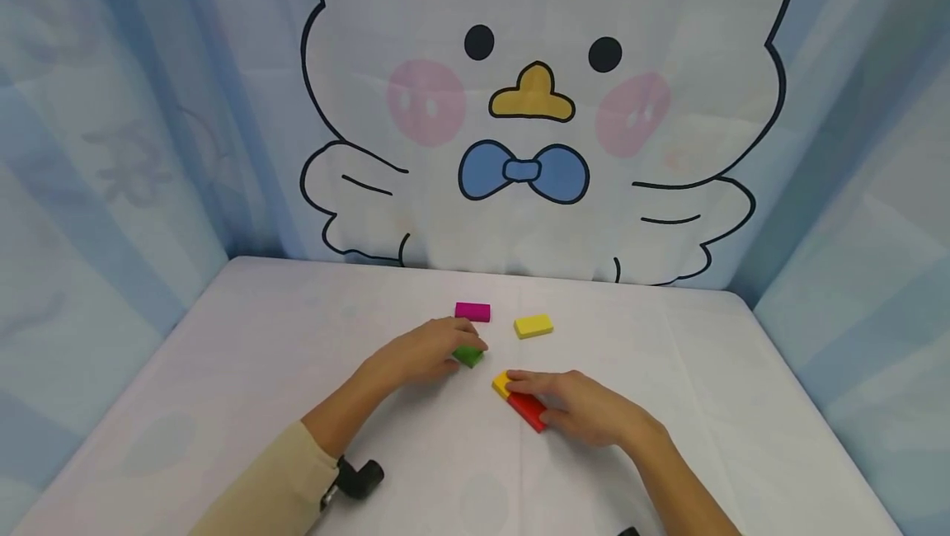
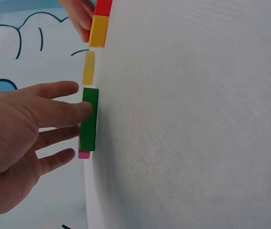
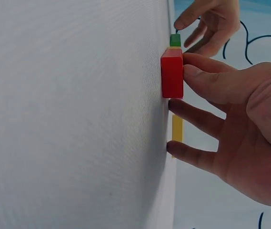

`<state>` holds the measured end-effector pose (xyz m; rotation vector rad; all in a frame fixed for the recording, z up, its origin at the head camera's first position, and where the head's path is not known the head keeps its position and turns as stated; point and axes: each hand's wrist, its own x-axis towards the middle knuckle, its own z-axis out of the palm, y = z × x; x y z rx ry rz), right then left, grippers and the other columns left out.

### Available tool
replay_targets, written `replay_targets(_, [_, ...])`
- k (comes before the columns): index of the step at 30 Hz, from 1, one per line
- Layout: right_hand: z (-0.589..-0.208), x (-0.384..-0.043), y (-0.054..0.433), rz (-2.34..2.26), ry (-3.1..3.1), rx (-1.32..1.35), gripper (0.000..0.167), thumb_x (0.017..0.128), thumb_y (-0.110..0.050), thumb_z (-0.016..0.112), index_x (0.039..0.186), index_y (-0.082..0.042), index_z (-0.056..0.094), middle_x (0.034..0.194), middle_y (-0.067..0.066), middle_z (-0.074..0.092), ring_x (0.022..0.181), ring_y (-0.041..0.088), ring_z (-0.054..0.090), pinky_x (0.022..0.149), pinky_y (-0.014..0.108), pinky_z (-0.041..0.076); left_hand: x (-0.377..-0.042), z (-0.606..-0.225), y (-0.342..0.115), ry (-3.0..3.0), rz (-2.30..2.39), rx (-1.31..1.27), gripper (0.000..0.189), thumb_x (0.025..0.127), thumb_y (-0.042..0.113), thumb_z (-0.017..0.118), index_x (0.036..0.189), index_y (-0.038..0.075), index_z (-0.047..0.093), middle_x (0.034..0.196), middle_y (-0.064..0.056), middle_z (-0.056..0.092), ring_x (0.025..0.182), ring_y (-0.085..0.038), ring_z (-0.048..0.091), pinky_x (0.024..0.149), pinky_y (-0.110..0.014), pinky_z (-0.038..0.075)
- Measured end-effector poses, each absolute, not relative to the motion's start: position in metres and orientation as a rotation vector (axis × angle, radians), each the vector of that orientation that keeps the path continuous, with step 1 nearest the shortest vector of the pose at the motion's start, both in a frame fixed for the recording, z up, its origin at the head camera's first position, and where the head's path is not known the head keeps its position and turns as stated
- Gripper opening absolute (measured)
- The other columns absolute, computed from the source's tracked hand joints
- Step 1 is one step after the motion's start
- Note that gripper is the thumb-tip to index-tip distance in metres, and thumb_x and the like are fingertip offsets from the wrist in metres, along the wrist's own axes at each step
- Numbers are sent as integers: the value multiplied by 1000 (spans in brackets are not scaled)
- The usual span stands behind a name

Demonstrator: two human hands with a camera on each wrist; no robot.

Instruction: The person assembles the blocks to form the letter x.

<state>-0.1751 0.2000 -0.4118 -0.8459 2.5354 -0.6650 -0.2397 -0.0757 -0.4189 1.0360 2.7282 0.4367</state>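
A green block [image 1: 468, 355] lies on the table under my left hand [image 1: 426, 350]. My left thumb meets its near face in the left wrist view, with the fingers around its far side, so the hand pinches it. My right hand [image 1: 586, 408] grips a red block [image 1: 527, 411] and an orange block [image 1: 500, 385] set end to end. There the thumb rests by the red block and a fingertip is on the orange one. In the right wrist view the red block [image 3: 172, 74] hides most of the orange block.
A magenta block [image 1: 472, 312] lies beyond my left hand, and a yellow block [image 1: 533, 326] sits to its right. The white table [image 1: 245, 371] ends at a curtain [image 1: 356, 214] with a cartoon bird. A black device [image 1: 359, 478] is strapped at my left wrist.
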Motion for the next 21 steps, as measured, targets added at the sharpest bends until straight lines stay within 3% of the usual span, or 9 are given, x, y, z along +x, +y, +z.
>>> replay_targets(21, [-414, -175, 201, -703, 2533, -859, 56, 98, 1, 64, 150, -19, 58, 161, -10, 47, 149, 25, 47, 117, 52, 43, -255, -422, -75, 2672, 480, 1029, 42, 95, -2, 71, 128, 23, 74, 114, 2, 64, 114, -17, 59, 107, -37, 54])
